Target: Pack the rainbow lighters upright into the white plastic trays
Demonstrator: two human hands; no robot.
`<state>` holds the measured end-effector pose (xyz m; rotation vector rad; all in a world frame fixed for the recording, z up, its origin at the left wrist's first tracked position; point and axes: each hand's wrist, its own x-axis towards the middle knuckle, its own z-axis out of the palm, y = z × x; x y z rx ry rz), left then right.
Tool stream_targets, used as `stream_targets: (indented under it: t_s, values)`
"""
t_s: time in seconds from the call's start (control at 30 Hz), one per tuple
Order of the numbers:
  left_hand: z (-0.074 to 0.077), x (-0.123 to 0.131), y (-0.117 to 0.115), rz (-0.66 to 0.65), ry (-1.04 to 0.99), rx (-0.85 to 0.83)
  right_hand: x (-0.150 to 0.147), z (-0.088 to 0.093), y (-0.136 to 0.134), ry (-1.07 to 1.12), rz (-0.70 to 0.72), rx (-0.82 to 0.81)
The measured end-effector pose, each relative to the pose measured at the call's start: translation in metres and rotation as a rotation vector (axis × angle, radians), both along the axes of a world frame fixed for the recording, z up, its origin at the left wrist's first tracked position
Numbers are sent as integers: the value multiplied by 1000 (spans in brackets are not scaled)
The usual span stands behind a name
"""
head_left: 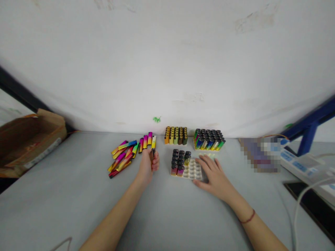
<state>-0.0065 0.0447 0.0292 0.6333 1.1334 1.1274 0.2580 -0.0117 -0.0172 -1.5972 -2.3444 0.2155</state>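
Plain grey tabletop (65,195), pushed up against a scuffed white wall (167,62). Left hand (148,165) is fisted tight round one dark-capped lighter (152,153), which pokes out at the fist's 12 o'clock. Right hand (213,172) lies flat, fingers spread, gripping nothing, on a part-filled white plastic slotted tray (192,170). A loose pile of rainbow-coloured lighters (124,155) sits at 10 o'clock from the fist. A full tray of yellowish lighters (176,136) is further back at 1 o'clock.

I see my left hand (148,164) gripping a lighter (152,152) while my right hand (213,172) rests flat on the half-filled tray (190,170).
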Motion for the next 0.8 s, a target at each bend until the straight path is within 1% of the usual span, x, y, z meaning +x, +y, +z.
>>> stream_targets:
  t_s: [0.1,0.23,0.33,0.53,0.67,0.73,0.8]
  values:
    - [0,0,0,7,-12,0,0,0,0,-3,-2,-5]
    - [-5,2,-1,24,-2,37,0,1,0,-5,-3,-15]
    - [-8,3,-1,26,10,30,0,1,0,-6,-5,-18]
    - [-8,8,-1,49,3,74,0,0,0,7,1,14]
    - [-11,10,-3,124,152,170,-1,2,0,8,2,6]
    - [-13,9,-3,163,277,261,-1,2,0,8,3,4]
    - [-13,7,-2,183,445,370,-1,1,0,11,2,8]
